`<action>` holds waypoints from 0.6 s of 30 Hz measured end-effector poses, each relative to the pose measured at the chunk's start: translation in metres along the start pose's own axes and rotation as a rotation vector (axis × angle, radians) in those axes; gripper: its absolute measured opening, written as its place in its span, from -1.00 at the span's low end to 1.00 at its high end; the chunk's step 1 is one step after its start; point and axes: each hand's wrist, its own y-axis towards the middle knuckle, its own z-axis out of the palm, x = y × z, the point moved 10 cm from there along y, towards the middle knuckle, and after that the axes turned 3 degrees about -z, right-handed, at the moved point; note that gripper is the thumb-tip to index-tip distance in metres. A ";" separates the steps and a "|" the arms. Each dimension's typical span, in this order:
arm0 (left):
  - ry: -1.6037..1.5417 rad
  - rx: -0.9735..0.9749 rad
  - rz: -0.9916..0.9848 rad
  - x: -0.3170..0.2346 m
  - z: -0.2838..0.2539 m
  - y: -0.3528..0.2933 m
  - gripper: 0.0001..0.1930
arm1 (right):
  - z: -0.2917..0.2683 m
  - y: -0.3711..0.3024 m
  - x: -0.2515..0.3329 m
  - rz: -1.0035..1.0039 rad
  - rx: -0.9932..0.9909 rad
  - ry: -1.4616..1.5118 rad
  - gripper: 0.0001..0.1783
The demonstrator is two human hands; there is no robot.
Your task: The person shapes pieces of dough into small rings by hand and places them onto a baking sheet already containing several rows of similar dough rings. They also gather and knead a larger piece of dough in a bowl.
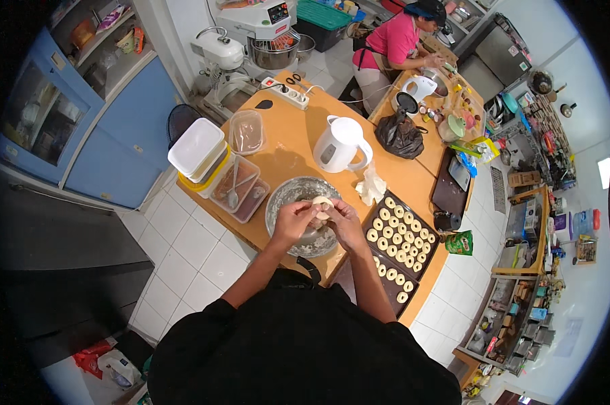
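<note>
The left hand (295, 223) and right hand (344, 223) pinch pale dough (323, 202) above the metal bowl (276, 201); white kettle (341, 145) stands beyond, plastic boxes (197, 147) left, baking tray (386, 196) right.

The left hand (295, 223) and right hand (345, 221) grip a curved dough piece (324, 202) over a floury bowl (277, 206). From that bowl — a white kettle (340, 144) at one o'clock, stacked tubs (198, 148) at ten, dark trays (388, 290) of dough rings (397, 239) between three and four.
</note>
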 end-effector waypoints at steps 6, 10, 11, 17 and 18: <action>0.075 0.007 0.017 0.009 -0.004 0.005 -0.77 | -0.004 -0.006 0.000 0.046 -0.013 -0.069 -0.85; 0.038 0.053 -0.006 0.013 0.001 0.006 -0.78 | -0.004 -0.006 0.002 0.035 -0.020 0.045 -0.87; 0.038 0.053 -0.007 0.012 0.002 0.005 -0.78 | -0.005 -0.006 0.001 0.035 -0.021 0.045 -0.87; 0.001 0.045 -0.102 0.020 0.002 0.004 -0.79 | 0.002 -0.011 0.001 0.078 -0.036 0.163 -0.86; -0.060 0.043 -0.131 0.023 0.002 0.004 -0.80 | 0.005 -0.011 0.004 0.068 -0.013 0.166 -0.85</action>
